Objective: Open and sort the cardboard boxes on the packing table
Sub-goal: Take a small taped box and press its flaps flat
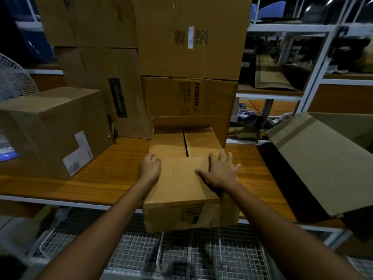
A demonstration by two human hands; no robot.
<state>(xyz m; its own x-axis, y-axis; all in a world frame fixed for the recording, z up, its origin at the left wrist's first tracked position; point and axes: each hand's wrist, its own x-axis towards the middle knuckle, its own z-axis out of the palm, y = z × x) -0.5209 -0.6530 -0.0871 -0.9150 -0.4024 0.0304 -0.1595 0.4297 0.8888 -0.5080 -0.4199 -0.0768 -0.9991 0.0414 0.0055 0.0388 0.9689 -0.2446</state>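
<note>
Currently the step in hand is opening the centre box (181,201), which sits at the front of the worktop (113,170) with its near end overhanging the edge.

**State of the box**
- The far flap (185,122) stands upright.
- Two inner flaps (167,144) lie flat, with a dark gap between them.
- The near flap (181,174) lies folded over the top.

**Hands**
- The right hand (219,172) rests flat on the near flap, fingers spread.
- The left hand (150,168) is at the box's left top edge, fingers curled over it – it appears to grip that edge.

**Next move (judgement)**
The near flap has to be lifted back toward the person, then the two inner flaps parted. That calls for the right fingers to get under the flap's free edge while the left hand steadies the box. Because of the overhang, downward pressure near the front could tip it.

**Count**
- Cardboard boxes: seven can be told apart – the centre box, a labelled box (50,128) at the left, a Crompton box (105,87) with another box (86,21) stacked on it, an Eveready box (181,96) bearing a large box (191,37), and a tilted box (323,164) at the right.
- Hands: two.
- Fans: one fan (12,77), at the far left.
</note>
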